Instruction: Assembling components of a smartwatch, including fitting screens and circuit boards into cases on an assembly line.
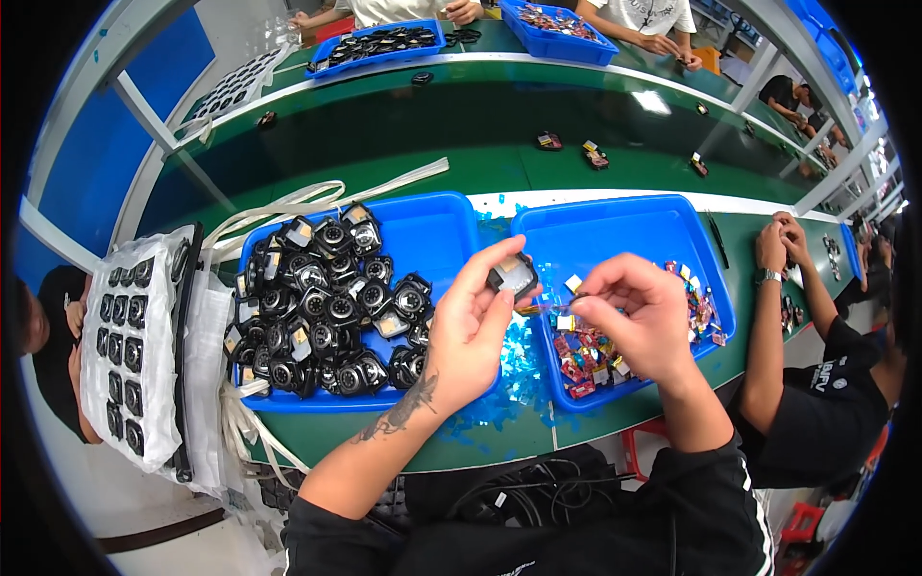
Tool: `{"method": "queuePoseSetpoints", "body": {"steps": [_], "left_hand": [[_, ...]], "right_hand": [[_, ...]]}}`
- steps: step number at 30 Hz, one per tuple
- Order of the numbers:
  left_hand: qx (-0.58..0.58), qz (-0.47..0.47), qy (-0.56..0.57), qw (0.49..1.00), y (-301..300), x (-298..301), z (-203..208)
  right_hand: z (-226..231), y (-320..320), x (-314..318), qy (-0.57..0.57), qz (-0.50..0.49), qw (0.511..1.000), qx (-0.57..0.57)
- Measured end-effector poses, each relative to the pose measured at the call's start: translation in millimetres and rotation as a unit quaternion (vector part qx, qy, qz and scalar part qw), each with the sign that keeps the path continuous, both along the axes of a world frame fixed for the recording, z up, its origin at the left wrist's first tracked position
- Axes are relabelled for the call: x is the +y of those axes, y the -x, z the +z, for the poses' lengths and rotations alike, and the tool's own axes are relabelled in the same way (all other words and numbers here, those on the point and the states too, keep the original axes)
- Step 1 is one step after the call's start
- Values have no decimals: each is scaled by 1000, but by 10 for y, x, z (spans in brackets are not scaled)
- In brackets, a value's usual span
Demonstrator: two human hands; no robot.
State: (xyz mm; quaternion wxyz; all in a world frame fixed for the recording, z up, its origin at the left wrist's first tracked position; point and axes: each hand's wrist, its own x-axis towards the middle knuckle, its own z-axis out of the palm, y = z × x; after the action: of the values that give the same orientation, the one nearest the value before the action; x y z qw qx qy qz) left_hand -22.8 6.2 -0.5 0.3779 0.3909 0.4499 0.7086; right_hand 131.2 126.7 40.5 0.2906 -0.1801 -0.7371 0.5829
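Note:
My left hand [471, 331] grips a black watch case [516, 276] by its edges, its grey inner side facing up. Beside it, the thumb and fingers of my right hand [639, 312] are pinched together; what they hold is too small to make out. A thin, shiny bluish strip shows between the two hands. Under my right hand, the right blue tray [615, 219] holds many small red, yellow and white parts [600, 370]. To the left, a pile of black watch cases [327, 298] lies in another blue tray [447, 208].
Blue film scraps [523, 370] litter the green bench between the trays. White straps [288, 206] lie behind the left tray. A white holder with watch cases [125, 336] stands far left. Small assemblies [595, 156] sit on the green belt. Co-workers work opposite and at right.

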Motion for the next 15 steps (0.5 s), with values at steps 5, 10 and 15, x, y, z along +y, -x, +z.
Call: {"method": "queuePoseSetpoints", "body": {"steps": [5, 10, 15], "left_hand": [[18, 21, 1, 1000, -108, -36, 9], [45, 29, 15, 998, -151, -62, -27], [7, 9, -1, 1000, -175, -41, -19]], "right_hand": [[26, 235, -126, -242, -24, 969, -46], [-53, 297, -191, -348, -48, 936, -20], [-28, 299, -219, -299, -56, 952, -31]]}}
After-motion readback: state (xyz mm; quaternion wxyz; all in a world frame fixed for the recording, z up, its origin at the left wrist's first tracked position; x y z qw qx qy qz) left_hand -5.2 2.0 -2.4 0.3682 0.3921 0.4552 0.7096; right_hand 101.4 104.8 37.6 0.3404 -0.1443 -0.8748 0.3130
